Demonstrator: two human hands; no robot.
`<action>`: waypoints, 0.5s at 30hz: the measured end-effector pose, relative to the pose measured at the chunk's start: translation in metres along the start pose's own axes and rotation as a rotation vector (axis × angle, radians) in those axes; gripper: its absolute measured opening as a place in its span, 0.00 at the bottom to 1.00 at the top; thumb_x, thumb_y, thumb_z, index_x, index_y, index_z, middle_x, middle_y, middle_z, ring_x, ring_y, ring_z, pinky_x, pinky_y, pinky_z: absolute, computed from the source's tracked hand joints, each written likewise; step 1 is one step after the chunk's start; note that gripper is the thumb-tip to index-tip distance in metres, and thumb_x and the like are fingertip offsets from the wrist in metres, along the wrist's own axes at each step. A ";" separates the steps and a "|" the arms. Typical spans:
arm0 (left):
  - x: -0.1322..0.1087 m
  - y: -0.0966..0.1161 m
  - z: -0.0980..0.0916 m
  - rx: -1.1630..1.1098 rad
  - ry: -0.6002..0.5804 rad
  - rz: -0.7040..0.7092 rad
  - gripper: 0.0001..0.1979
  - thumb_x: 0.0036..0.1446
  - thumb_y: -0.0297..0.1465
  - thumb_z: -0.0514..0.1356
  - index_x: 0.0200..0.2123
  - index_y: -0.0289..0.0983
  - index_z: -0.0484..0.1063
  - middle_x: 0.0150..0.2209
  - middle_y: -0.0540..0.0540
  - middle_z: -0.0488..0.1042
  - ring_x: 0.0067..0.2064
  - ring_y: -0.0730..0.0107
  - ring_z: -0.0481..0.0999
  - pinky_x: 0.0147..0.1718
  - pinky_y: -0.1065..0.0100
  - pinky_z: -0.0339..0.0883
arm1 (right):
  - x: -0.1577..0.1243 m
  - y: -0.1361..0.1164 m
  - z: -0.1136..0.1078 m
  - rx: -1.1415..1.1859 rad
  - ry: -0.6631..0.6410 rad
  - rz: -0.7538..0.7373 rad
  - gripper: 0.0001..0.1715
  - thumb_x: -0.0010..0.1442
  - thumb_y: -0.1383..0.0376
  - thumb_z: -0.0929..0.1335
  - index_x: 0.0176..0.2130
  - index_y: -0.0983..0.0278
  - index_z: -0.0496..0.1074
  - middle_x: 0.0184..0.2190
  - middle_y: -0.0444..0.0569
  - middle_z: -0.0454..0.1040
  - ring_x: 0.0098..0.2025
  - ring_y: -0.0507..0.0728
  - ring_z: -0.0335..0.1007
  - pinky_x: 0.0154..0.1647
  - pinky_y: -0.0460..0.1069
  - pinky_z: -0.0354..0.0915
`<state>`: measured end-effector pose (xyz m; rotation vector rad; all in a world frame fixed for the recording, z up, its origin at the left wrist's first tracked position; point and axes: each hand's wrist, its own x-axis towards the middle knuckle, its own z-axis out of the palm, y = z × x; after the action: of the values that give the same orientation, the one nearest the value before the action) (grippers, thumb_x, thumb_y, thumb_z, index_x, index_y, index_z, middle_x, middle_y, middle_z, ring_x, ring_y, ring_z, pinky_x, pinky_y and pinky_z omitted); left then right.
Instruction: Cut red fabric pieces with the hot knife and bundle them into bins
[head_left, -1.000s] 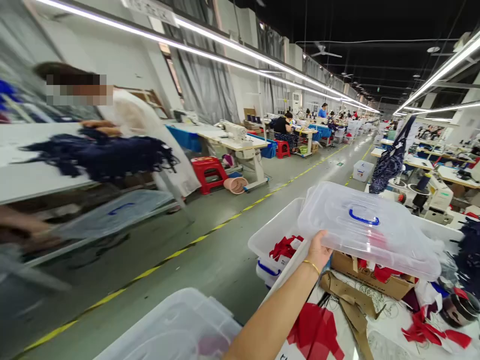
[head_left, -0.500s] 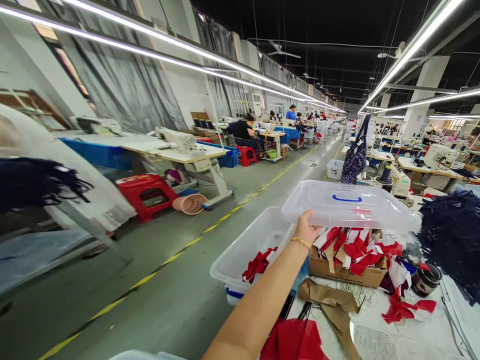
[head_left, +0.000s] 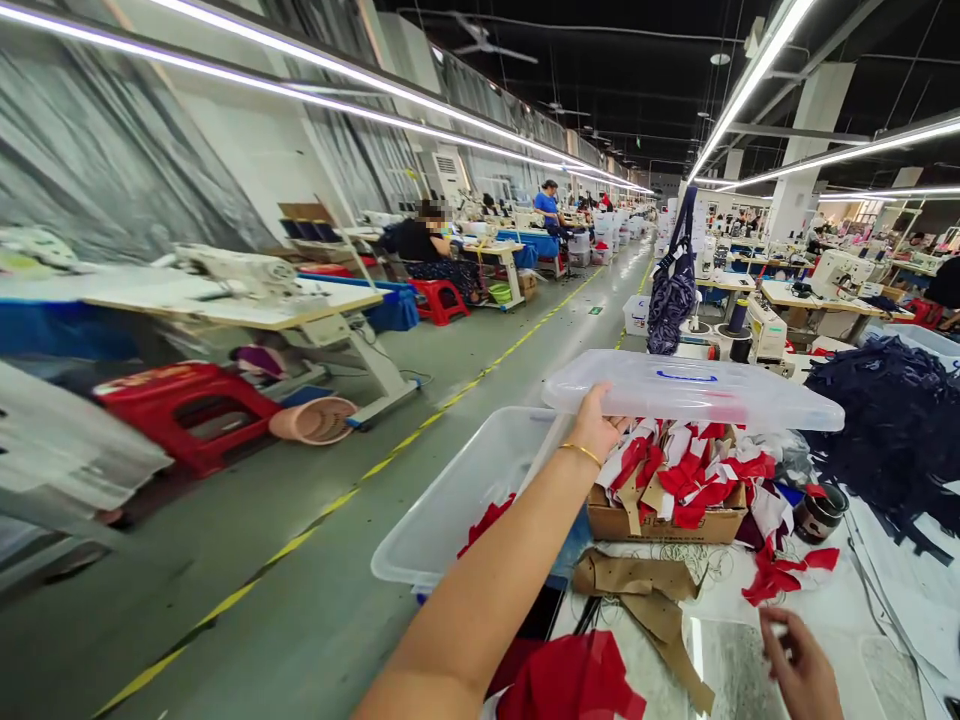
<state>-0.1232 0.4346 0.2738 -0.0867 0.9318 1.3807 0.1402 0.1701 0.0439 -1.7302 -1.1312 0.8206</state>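
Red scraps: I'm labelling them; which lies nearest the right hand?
The red scrap by the dark jar, beyond the right hand; the bottom-centre cloth, and scraps in the cardboard box and plastic bin, lie farther.

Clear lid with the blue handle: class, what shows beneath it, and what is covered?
Beneath the clear lid, a cardboard box heaped with red, white and tan scraps shows. The scraps hide the box's bottom; the lid veils the heap's back.

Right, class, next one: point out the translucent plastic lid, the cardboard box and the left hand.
Translucent plastic lid [head_left: 697, 393]: head view, middle of its surface.
Cardboard box [head_left: 645, 527]: head view, its front wall.
Left hand [head_left: 597, 428]: head view, middle of the hand.
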 end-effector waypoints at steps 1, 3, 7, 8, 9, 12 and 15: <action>-0.005 0.003 0.001 0.011 0.000 0.008 0.12 0.50 0.26 0.65 0.40 0.37 0.71 0.30 0.48 0.77 0.31 0.67 0.80 0.35 0.64 0.78 | 0.014 -0.026 0.004 0.145 0.037 0.019 0.21 0.57 0.48 0.70 0.42 0.61 0.74 0.29 0.46 0.75 0.27 0.54 0.70 0.25 0.49 0.70; -0.014 0.007 0.001 0.035 0.001 0.024 0.11 0.52 0.26 0.64 0.40 0.37 0.71 0.30 0.48 0.76 0.30 0.67 0.80 0.35 0.63 0.78 | 0.047 -0.084 0.017 0.471 0.065 0.039 0.24 0.51 0.49 0.74 0.42 0.62 0.73 0.32 0.48 0.75 0.27 0.54 0.70 0.24 0.48 0.69; -0.028 0.012 -0.004 0.072 0.005 0.048 0.09 0.54 0.27 0.64 0.40 0.38 0.71 0.31 0.48 0.76 0.30 0.67 0.80 0.38 0.60 0.78 | 0.115 -0.176 0.043 0.744 0.015 0.060 0.31 0.42 0.51 0.78 0.43 0.58 0.69 0.44 0.48 0.74 0.33 0.54 0.74 0.29 0.49 0.73; -0.030 0.013 -0.006 0.077 0.007 0.052 0.09 0.54 0.27 0.64 0.40 0.38 0.71 0.31 0.48 0.76 0.31 0.67 0.80 0.39 0.60 0.78 | 0.127 -0.188 0.049 0.767 0.005 0.053 0.31 0.42 0.51 0.78 0.43 0.57 0.68 0.44 0.48 0.74 0.34 0.54 0.75 0.31 0.50 0.73; -0.031 0.014 -0.008 0.081 0.009 0.054 0.09 0.54 0.27 0.64 0.40 0.38 0.71 0.31 0.49 0.76 0.31 0.67 0.80 0.40 0.59 0.78 | 0.136 -0.196 0.054 0.782 -0.005 0.045 0.31 0.42 0.50 0.78 0.41 0.57 0.67 0.42 0.47 0.74 0.34 0.55 0.75 0.31 0.50 0.73; -0.031 0.017 -0.015 0.075 0.020 0.055 0.09 0.55 0.28 0.64 0.40 0.38 0.71 0.31 0.48 0.77 0.32 0.66 0.80 0.42 0.59 0.77 | 0.142 -0.201 0.067 0.762 -0.044 0.036 0.29 0.41 0.48 0.77 0.36 0.59 0.67 0.28 0.43 0.71 0.27 0.52 0.70 0.25 0.47 0.68; -0.027 0.020 -0.025 0.045 0.031 0.048 0.08 0.55 0.28 0.64 0.40 0.38 0.71 0.31 0.48 0.77 0.31 0.66 0.80 0.41 0.59 0.78 | 0.124 -0.190 0.075 0.671 -0.085 0.045 0.30 0.40 0.45 0.77 0.31 0.60 0.66 0.18 0.37 0.62 0.19 0.49 0.59 0.17 0.45 0.56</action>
<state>-0.1502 0.4043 0.2825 -0.0526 0.9960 1.4053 0.0554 0.3455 0.1818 -1.1689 -0.7457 1.1507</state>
